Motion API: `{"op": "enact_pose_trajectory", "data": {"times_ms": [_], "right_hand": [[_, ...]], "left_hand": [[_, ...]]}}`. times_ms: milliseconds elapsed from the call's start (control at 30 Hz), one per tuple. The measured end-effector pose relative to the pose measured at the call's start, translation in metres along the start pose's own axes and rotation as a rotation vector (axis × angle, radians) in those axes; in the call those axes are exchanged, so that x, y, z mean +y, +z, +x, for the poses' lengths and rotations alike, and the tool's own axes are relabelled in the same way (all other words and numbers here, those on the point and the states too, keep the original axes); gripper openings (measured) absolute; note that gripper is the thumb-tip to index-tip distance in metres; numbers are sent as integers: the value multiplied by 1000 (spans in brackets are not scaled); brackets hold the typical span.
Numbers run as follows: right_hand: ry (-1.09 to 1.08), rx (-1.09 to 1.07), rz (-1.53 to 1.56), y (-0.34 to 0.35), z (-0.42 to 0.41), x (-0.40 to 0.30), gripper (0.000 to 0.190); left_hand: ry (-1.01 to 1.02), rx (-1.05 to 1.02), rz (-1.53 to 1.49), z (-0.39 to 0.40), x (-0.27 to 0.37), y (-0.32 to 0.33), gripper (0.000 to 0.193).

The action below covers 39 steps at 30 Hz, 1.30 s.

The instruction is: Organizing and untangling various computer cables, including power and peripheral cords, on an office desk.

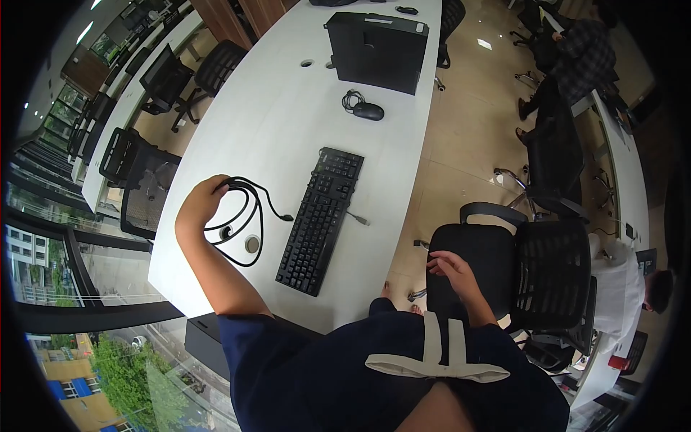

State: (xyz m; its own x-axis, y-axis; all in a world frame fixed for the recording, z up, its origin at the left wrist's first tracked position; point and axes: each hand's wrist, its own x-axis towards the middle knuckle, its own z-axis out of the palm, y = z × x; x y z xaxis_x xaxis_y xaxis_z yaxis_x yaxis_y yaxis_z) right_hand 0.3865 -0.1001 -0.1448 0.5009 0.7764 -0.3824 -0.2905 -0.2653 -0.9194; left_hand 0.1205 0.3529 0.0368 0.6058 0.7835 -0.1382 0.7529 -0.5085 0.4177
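My left hand (pixel 204 198) reaches over the white desk (pixel 259 127), its fingers closed around a loosely coiled black cable (pixel 262 227). One end of that cable, with a dark connector, points toward the black keyboard (pixel 322 221). The keyboard lies at a slant on the desktop, and its own cord ends in a USB plug (pixel 360 220) on the right side. Off the desk's right edge, my right hand (pixel 452 270) hangs with nothing in it and its fingers apart, above or beside the seat of a black office chair (pixel 472 264).
A black mouse (pixel 368 111) with its cord bundled sits farther up the desk, before a black computer case (pixel 378 51). A round cable hole (pixel 252 244) shows inside the cable loop. People are at desks on the right, one in a checked shirt (pixel 586 59). Windows line the left.
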Motion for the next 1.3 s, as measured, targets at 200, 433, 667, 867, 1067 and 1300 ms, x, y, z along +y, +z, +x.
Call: {"op": "enact_pose_trajectory", "data": {"times_ms": [200,433,667,867,1067,1300], "right_hand": [[36,77,-6,-5,0,-1,25],[59,149,-59,-8,1,-3,25],[81,238,-82,-23,-4,1,25],[95,327,-83,-34,-7,9,25],[108,354,-53,-40,-7,12,25],[35,279,-23,-42,-2,32,23]], "left_hand": [[-67,-150,62,47,-8,18,25],[-89,-233,-346,116,-49,50,22],[-258,-87,-815,165,-103,132,18],[-529,255,-1180,178,-156,203,23],[-730,561,-1350,172,-226,268,24],[-489,695,-213,145,-239,283,45]]}}
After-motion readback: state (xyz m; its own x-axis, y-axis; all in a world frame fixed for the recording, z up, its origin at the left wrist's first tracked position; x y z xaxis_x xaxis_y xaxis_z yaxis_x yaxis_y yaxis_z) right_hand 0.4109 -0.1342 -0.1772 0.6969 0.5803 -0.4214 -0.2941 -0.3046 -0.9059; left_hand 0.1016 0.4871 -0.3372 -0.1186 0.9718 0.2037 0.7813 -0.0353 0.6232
